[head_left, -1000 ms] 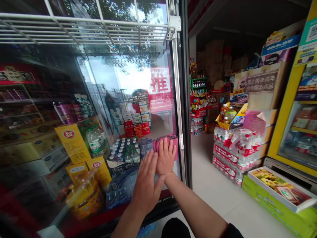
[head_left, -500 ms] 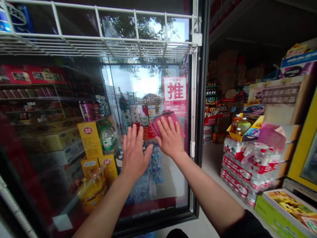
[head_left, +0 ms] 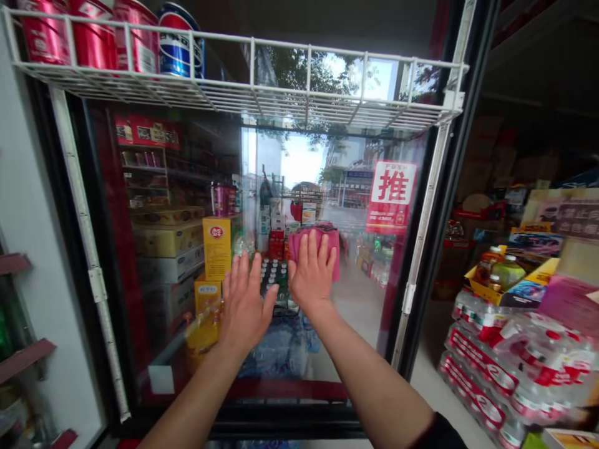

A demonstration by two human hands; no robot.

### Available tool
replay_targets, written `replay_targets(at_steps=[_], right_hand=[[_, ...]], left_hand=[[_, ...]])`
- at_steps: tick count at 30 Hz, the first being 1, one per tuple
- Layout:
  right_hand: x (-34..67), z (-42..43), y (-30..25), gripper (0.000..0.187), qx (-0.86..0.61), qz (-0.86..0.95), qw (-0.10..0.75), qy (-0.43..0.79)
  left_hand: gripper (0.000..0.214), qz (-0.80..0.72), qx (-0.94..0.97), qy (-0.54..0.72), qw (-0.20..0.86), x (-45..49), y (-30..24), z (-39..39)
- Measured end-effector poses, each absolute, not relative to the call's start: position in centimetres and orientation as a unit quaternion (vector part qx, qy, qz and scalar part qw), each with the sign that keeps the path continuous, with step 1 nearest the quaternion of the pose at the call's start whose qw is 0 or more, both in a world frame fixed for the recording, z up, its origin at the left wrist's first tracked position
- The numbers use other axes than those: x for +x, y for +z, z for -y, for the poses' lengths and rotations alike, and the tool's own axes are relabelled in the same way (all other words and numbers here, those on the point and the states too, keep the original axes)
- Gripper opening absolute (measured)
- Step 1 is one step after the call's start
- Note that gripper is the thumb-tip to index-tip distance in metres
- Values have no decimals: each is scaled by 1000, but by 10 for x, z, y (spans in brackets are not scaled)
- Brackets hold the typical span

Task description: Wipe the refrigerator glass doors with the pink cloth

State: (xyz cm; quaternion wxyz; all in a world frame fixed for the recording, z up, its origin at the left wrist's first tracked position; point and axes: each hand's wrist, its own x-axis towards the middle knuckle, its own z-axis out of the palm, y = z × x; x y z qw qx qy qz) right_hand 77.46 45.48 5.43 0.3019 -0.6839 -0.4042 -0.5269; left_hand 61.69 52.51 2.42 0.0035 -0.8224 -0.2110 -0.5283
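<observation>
My right hand (head_left: 312, 269) presses a folded pink cloth (head_left: 331, 252) to the glass door (head_left: 360, 299) of a fridge with its fingers laid over it. To its left, my left hand (head_left: 244, 299) is open, palm towards the glass and fingers spread, and holds nothing. Whether the left palm touches the pane I cannot tell. A red and white push sticker (head_left: 392, 196) is on the pane, up and right of the cloth.
Across the door's upper part runs a white wire rack (head_left: 281, 93) holding red cans (head_left: 96, 37) and a blue can (head_left: 180, 43). Wrapped bottle packs (head_left: 505, 368) stand on the floor at right. Yellow boxes (head_left: 216, 249) show through or in the glass.
The cloth under my right hand has moved left across the pane, away from the sticker. My view has swung left, bringing the rack's cans and the door's left side into sight.
</observation>
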Motion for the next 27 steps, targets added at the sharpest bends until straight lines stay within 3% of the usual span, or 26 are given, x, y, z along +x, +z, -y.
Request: replay_targets(at_steps=[6, 10, 15, 21, 27], right_hand=[[731, -515, 49, 65, -594, 593, 170, -516], [725, -518, 59, 64, -529, 690, 85, -486], [750, -474, 74, 74, -559, 686, 93, -456], [808, -404, 66, 76, -645, 550, 97, -521], [804, -416, 51, 75, -668, 469, 141, -559]], left_hand=[[78, 239, -815, -528, -2, 596, 14, -543], [82, 265, -801, -535, -27, 585, 12, -545], [78, 263, -802, -535, -17, 571, 14, -548], [79, 288, -799, -528, -5, 547, 13, -569], [78, 302, -786, -538, -18, 531, 2, -584]])
